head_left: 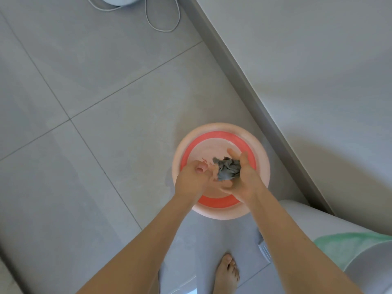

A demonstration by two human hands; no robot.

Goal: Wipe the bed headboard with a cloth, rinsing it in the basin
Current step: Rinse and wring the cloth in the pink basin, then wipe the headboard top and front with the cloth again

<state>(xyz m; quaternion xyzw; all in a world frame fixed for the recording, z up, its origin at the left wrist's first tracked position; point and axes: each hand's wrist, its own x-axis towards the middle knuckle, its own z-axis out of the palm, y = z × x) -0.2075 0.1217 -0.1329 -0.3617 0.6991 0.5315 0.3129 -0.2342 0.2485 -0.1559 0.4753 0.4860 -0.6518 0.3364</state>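
A round pink basin (263, 158) with a red inner band stands on the grey tiled floor, close to the wall. Above its middle, a crumpled grey cloth (228, 168) is bunched between my two hands. My right hand (240, 179) cups and grips the cloth from the right, thumb up. My left hand (194, 177) holds the cloth's left end with curled fingers. The headboard is not in view.
A grey skirting board (244, 81) and pale wall run diagonally on the right. A white cable (161, 22) loops on the floor at the top. A white rounded object with green fabric (350, 245) sits at the lower right. My bare foot (229, 270) stands below the basin.
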